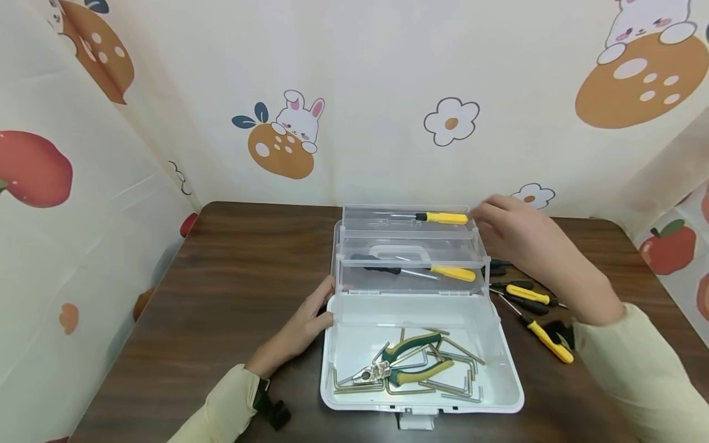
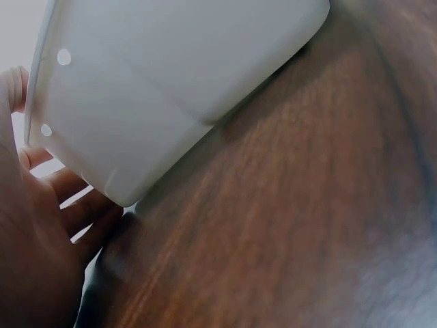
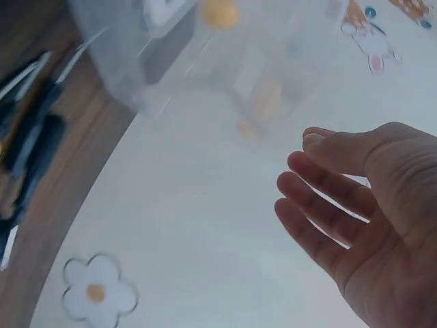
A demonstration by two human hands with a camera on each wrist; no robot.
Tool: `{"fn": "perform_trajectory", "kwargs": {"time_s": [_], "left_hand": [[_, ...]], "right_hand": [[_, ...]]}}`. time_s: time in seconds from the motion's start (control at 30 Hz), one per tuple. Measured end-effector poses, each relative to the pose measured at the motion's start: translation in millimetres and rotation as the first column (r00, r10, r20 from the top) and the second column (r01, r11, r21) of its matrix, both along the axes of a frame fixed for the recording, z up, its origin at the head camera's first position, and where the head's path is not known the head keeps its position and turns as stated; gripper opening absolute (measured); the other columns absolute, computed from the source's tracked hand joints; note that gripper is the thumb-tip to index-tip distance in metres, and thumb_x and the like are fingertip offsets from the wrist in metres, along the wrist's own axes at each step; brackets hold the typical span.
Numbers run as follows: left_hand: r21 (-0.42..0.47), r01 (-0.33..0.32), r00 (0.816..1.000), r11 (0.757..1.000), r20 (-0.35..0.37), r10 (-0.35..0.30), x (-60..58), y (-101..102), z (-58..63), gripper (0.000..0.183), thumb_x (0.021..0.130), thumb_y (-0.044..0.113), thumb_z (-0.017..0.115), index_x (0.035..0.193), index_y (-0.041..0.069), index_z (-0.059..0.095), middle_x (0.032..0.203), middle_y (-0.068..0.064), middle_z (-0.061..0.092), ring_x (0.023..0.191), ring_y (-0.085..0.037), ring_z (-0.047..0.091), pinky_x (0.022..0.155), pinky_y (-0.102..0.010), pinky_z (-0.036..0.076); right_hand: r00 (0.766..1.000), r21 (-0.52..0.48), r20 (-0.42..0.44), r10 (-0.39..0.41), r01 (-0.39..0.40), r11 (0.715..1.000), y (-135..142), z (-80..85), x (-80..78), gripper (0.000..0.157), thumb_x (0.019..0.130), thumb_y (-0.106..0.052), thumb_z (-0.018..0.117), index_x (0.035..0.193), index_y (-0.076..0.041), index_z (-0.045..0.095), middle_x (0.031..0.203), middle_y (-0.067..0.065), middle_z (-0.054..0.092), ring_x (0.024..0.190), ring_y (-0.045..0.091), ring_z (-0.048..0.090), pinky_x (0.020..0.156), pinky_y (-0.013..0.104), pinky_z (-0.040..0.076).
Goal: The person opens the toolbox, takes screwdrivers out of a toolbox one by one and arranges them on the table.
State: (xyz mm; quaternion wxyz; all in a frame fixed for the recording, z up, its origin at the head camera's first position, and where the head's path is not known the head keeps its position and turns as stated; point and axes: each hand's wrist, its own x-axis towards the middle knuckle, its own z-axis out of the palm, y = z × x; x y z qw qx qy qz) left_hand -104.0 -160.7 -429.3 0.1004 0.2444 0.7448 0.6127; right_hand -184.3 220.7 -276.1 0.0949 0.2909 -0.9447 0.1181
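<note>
A white toolbox [image 1: 512, 394] stands with its clear trays [image 1: 354, 246] raised at the back. My left hand [image 1: 296, 329] rests against its left side, fingers nearly straight, also seen touching the box wall in the left wrist view. A yellow-and-black screwdriver [image 1: 445, 218] lies in the top tray. Just right of that tray is my right hand [image 1: 515, 234]; the right wrist view shows its fingers loosely bent, holding nothing. More screwdrivers [image 1: 454, 273] show in or behind the lower tray. Pliers [image 1: 423, 373] with green-and-yellow handles lie over several hex keys [image 1: 410, 392] in the box bottom.
Several screwdrivers [image 1: 549, 342] lie in a loose pile on the brown table [image 1: 249, 264] right of the toolbox, below my right forearm. A patterned wall covering [image 1: 376, 135] rises behind the table. The white latch [image 1: 416, 421] hangs at the box front.
</note>
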Motion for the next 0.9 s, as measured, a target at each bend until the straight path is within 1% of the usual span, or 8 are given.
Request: {"fn": "perform_trajectory", "kwargs": {"time_s": [0.13, 0.2, 0.3, 0.37, 0.53, 0.63, 0.77, 0.9], "left_hand": [[-0.002, -0.011, 1.000, 1.000, -0.003, 0.011, -2.7, -0.9, 2.6, 0.043, 0.090, 0.004, 0.045, 0.133, 0.005, 0.048, 0.139, -0.016, 0.064, 0.123, -0.010, 0.059, 0.103, -0.024, 0.048], [-0.008, -0.020, 1.000, 1.000, 0.009, 0.020, -4.2, 0.7, 3.7, 0.044, 0.090, 0.005, 0.046, 0.134, 0.007, 0.048, 0.138, -0.014, 0.065, 0.122, -0.010, 0.059, 0.102, -0.025, 0.048], [-0.019, -0.028, 0.999, 0.999, 0.026, 0.029, -5.4, 3.2, 4.8, 0.044, 0.091, 0.007, 0.048, 0.135, 0.010, 0.049, 0.135, -0.011, 0.067, 0.121, -0.013, 0.058, 0.101, -0.026, 0.048], [-0.021, -0.023, 0.999, 1.000, 0.033, 0.024, -5.1, 3.9, 4.8, 0.043, 0.092, 0.007, 0.048, 0.135, 0.010, 0.049, 0.133, -0.011, 0.067, 0.120, -0.016, 0.058, 0.101, -0.027, 0.048], [-0.022, -0.024, 0.999, 0.999, 0.043, 0.025, -1.4, 2.2, 5.2, 0.044, 0.090, 0.006, 0.046, 0.134, 0.010, 0.049, 0.139, -0.011, 0.065, 0.124, -0.019, 0.058, 0.102, -0.026, 0.048], [-0.019, -0.024, 0.999, 1.000, 0.044, 0.025, 0.6, 1.0, 6.2, 0.044, 0.091, 0.006, 0.047, 0.135, 0.010, 0.049, 0.141, -0.011, 0.064, 0.126, -0.018, 0.057, 0.103, -0.025, 0.047], [-0.002, -0.012, 0.999, 1.000, 0.035, 0.012, 0.6, 0.5, 6.0, 0.038, 0.089, 0.003, 0.046, 0.127, 0.007, 0.048, 0.145, -0.012, 0.062, 0.128, -0.015, 0.056, 0.105, -0.024, 0.046], [0.011, -0.019, 0.999, 1.000, 0.033, 0.018, 1.0, -1.6, 5.2, 0.040, 0.087, 0.000, 0.045, 0.127, 0.006, 0.048, 0.147, -0.015, 0.061, 0.127, -0.012, 0.056, 0.104, -0.023, 0.045]], "right_hand": [[0.997, 0.012, 0.079, 0.010, -0.011, 1.000, -25.3, 2.6, -22.9, 0.026, 0.094, 0.002, 0.070, 0.118, -0.007, 0.073, 0.121, 0.013, 0.071, 0.108, 0.033, 0.067, 0.089, 0.052, 0.058], [0.992, 0.026, 0.126, -0.004, 0.000, 1.000, -31.5, 1.4, -31.9, 0.026, 0.096, 0.000, 0.069, 0.121, -0.007, 0.072, 0.124, 0.013, 0.070, 0.112, 0.034, 0.067, 0.092, 0.053, 0.057], [0.987, 0.047, 0.159, -0.010, 0.002, 0.999, -34.4, -3.1, -40.3, 0.027, 0.097, -0.001, 0.070, 0.123, -0.006, 0.072, 0.123, 0.014, 0.070, 0.114, 0.034, 0.067, 0.095, 0.053, 0.056], [0.986, 0.063, 0.165, -0.013, 0.003, 0.998, -34.5, -6.1, -42.2, 0.027, 0.096, -0.001, 0.070, 0.123, -0.006, 0.071, 0.122, 0.014, 0.071, 0.112, 0.033, 0.067, 0.094, 0.053, 0.057], [0.988, 0.078, 0.155, 0.006, -0.018, 0.997, -37.7, -10.4, -41.0, 0.026, 0.095, -0.002, 0.072, 0.121, -0.006, 0.072, 0.120, 0.013, 0.072, 0.109, 0.033, 0.069, 0.092, 0.052, 0.057], [0.988, 0.098, 0.152, 0.006, -0.021, 0.995, -41.6, -10.0, -39.9, 0.024, 0.095, -0.004, 0.073, 0.118, -0.007, 0.073, 0.118, 0.011, 0.073, 0.107, 0.031, 0.069, 0.091, 0.050, 0.058], [0.989, 0.136, 0.145, -0.006, -0.014, 0.991, -45.7, -7.1, -39.5, 0.022, 0.096, -0.004, 0.072, 0.118, -0.007, 0.074, 0.117, 0.011, 0.073, 0.103, 0.030, 0.069, 0.088, 0.049, 0.059], [0.994, 0.133, 0.106, -0.012, -0.002, 0.991, -46.1, -1.1, -34.3, 0.024, 0.097, -0.004, 0.070, 0.121, -0.007, 0.073, 0.121, 0.013, 0.071, 0.110, 0.033, 0.066, 0.091, 0.051, 0.058]]}}
